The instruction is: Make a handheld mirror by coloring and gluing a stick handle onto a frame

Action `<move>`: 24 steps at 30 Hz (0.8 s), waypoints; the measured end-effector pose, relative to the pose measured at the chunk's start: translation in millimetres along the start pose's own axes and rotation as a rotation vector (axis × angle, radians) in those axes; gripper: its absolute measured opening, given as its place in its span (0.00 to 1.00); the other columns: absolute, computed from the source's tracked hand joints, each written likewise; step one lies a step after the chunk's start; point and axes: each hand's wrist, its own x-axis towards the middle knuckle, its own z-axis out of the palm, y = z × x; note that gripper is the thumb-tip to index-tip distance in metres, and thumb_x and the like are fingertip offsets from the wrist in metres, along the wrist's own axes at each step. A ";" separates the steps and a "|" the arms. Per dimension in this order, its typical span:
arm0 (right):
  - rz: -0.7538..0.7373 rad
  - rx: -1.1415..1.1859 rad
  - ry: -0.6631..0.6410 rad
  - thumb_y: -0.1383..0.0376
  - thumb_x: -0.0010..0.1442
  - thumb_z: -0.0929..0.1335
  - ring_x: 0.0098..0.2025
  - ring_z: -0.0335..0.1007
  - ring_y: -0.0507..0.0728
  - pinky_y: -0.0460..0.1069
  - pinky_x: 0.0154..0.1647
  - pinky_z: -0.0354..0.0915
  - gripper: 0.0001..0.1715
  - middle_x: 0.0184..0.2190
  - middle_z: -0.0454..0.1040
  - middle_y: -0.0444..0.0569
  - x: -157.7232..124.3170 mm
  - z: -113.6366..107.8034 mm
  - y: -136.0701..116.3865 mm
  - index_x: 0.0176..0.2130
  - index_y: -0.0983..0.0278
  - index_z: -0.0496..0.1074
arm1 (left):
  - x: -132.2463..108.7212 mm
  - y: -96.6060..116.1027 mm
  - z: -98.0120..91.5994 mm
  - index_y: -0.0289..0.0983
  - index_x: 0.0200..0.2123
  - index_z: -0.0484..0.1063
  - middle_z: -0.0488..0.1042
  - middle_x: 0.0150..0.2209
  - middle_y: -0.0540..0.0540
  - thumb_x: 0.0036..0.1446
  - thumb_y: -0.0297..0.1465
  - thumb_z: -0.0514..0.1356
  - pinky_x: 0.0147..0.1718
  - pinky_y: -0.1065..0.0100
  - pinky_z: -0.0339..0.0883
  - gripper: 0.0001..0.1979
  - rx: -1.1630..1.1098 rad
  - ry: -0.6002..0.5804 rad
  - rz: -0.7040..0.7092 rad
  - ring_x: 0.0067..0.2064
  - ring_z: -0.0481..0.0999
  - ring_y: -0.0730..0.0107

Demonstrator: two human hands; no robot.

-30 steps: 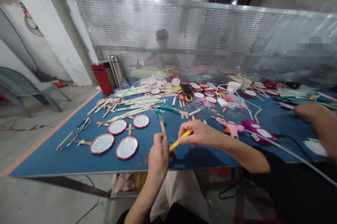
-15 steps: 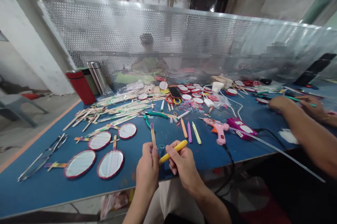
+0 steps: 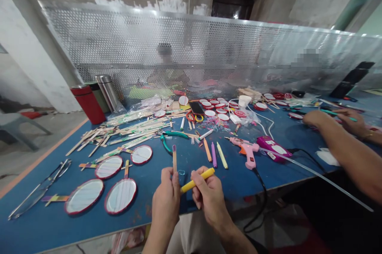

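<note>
Upright in my left hand is a wooden craft stick with a purple-coloured top end; its lower part is hidden by my fingers. My right hand grips a yellow marker, whose left end meets the fingers of my left hand; its tip is hidden there. Just beyond the hands lie an orange marker, a purple marker and a pale yellow marker. Teal-handled pliers rest behind the stick. To the left lie several round white discs with red rims, such as one disc, with coloured stick handles.
A pink glue gun lies right of the markers, beside a magenta box. Many loose craft sticks are piled at the back left. Eyeglasses lie at the left edge. At the right, a co-worker's arm reaches over the table.
The view has shifted slightly, so the table's things appear a little further left. My hands keep the same hold on the craft stick and the yellow marker.
</note>
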 end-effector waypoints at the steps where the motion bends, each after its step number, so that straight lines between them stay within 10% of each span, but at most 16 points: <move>1: -0.001 0.002 0.011 0.49 0.56 0.69 0.10 0.47 0.43 0.39 0.09 0.44 0.23 0.10 0.56 0.32 -0.4 -0.3 0.9 0.26 0.61 0.58 | 0.1 1.2 -0.7 0.43 0.38 0.58 0.72 0.24 0.49 0.64 0.41 0.41 0.26 0.67 0.60 0.12 0.004 -0.006 -0.003 0.27 0.75 0.57; 14: -0.070 0.232 0.399 0.62 0.51 0.71 0.13 0.39 0.42 0.38 0.11 0.43 0.15 0.14 0.48 0.29 9.4 -3.9 -15.1 0.28 0.62 0.60 | 1.5 11.3 -5.5 0.42 0.35 0.60 0.68 0.22 0.52 0.63 0.39 0.44 0.25 0.70 0.59 0.10 -0.167 0.014 -0.081 0.25 0.72 0.64; 24: -0.132 0.313 0.378 0.62 0.57 0.68 0.12 0.48 0.44 0.41 0.13 0.47 0.19 0.13 0.54 0.34 3.3 -24.0 -24.1 0.21 0.63 0.56 | -2.7 8.8 -3.5 0.42 0.38 0.61 0.70 0.23 0.52 0.63 0.40 0.44 0.26 0.70 0.60 0.11 -0.087 -0.020 -0.091 0.26 0.74 0.64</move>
